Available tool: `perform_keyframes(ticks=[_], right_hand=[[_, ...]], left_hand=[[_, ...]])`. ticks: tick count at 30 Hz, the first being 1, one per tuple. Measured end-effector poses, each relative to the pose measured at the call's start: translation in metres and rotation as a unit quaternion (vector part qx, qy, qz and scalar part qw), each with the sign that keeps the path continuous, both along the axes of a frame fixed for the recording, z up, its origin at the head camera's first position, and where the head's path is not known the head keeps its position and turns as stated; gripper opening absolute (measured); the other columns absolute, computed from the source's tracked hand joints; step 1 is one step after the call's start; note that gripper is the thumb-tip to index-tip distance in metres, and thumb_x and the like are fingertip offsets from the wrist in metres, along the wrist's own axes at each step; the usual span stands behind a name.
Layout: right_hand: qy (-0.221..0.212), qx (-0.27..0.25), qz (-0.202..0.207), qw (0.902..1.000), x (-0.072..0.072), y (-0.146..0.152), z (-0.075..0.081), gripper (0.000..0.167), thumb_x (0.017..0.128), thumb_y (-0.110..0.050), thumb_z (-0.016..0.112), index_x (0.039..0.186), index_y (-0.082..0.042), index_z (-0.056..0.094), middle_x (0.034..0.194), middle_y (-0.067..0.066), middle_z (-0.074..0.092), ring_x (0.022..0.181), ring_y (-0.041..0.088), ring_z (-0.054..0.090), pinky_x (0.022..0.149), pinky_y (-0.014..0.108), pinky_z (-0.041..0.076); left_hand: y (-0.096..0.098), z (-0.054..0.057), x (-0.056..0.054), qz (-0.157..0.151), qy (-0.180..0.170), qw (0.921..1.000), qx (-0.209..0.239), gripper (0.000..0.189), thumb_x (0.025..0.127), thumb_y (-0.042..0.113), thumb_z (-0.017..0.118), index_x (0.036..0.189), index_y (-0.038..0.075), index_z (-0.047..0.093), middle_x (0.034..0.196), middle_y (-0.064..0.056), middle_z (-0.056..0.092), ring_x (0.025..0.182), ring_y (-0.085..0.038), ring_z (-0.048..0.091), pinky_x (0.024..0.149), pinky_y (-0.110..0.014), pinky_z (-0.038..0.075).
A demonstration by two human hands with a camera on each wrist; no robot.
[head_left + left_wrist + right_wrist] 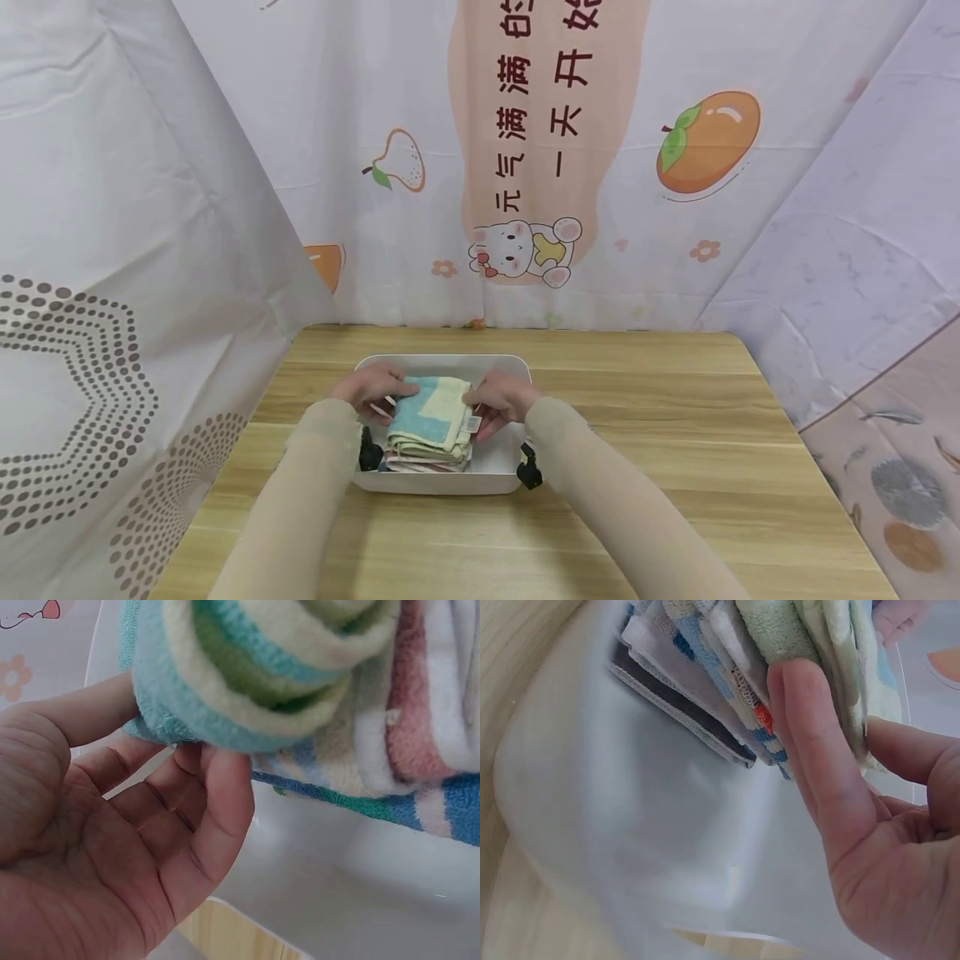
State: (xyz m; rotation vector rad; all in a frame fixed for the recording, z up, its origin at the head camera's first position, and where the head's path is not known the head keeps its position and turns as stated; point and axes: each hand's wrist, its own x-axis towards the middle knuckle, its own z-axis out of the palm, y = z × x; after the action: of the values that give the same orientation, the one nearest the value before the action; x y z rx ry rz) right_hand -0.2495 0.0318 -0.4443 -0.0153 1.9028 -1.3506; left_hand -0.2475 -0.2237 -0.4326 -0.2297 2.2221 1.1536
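Observation:
A folded towel in light blue and pale yellow [431, 412] lies on top of a stack of folded towels [429, 461] inside a white bin [442, 485]. My left hand [375, 387] pinches its left side, thumb above and fingers curled beneath, as the left wrist view shows. On the opposite side my right hand [504, 395] grips the towel's edge between thumb and fingers, beside a white label [473, 424]. Striped, white and dark-edged towels [682, 697] show lower in the stack in the right wrist view.
The bin stands on a wood-grain table [637, 433], near its back left. Behind the table hangs a printed curtain [375, 233], with another dotted curtain [112, 250] on the left. Dark wrist devices [529, 467] sit close to the bin's walls.

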Motion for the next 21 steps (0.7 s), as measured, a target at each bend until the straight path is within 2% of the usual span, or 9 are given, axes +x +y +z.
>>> perform_keyframes(ticks=[6,10,13,16,21], right_hand=[[0.01,0.0,0.007,0.9999,0.0,0.006,0.004,0.032,0.104,-0.019,0.059,0.101,0.013,0.065,0.08,0.022,0.07,0.054,0.023,0.067,0.076,0.048,0.059],[0.011,-0.004,0.002,0.9999,-0.001,0.007,0.004,0.043,0.106,-0.026,0.055,0.11,0.016,0.061,0.08,0.025,0.07,0.054,0.024,0.068,0.081,0.052,0.057],[0.015,-0.009,-0.005,0.9998,-0.001,0.009,0.006,0.05,0.107,-0.032,0.052,0.115,0.017,0.058,0.081,0.025,0.069,0.055,0.024,0.068,0.078,0.05,0.058],[0.02,-0.022,-0.014,0.9995,-0.002,0.013,0.008,0.054,0.108,-0.034,0.051,0.121,0.019,0.056,0.084,0.026,0.069,0.057,0.025,0.069,0.071,0.046,0.061],[0.027,-0.035,-0.03,0.9986,-0.004,0.026,0.014,0.055,0.108,-0.034,0.053,0.129,0.017,0.053,0.09,0.028,0.07,0.061,0.026,0.071,0.067,0.042,0.062]], left_hand=[[0.0,0.001,-0.001,0.006,0.001,1.0,0.007,0.031,0.101,0.035,0.065,0.084,0.009,0.061,0.086,-0.009,0.062,0.075,-0.023,0.062,0.066,-0.037,0.059],[-0.001,0.002,-0.001,0.026,-0.002,0.9996,0.011,0.039,0.102,0.045,0.061,0.107,0.006,0.064,0.098,-0.013,0.061,0.079,-0.024,0.062,0.07,-0.039,0.06],[-0.001,0.004,-0.002,0.036,0.008,0.9993,0.005,0.054,0.102,0.053,0.057,0.126,0.005,0.06,0.107,-0.017,0.062,0.082,-0.026,0.063,0.072,-0.04,0.06],[-0.001,0.008,-0.002,0.045,0.028,0.9986,-0.007,0.064,0.101,0.056,0.057,0.136,0.003,0.055,0.113,-0.019,0.062,0.086,-0.028,0.064,0.072,-0.039,0.06],[-0.006,0.014,-0.004,0.04,0.068,0.9966,-0.026,0.065,0.102,0.052,0.056,0.139,-0.001,0.052,0.121,-0.022,0.061,0.098,-0.033,0.066,0.073,-0.04,0.06]])
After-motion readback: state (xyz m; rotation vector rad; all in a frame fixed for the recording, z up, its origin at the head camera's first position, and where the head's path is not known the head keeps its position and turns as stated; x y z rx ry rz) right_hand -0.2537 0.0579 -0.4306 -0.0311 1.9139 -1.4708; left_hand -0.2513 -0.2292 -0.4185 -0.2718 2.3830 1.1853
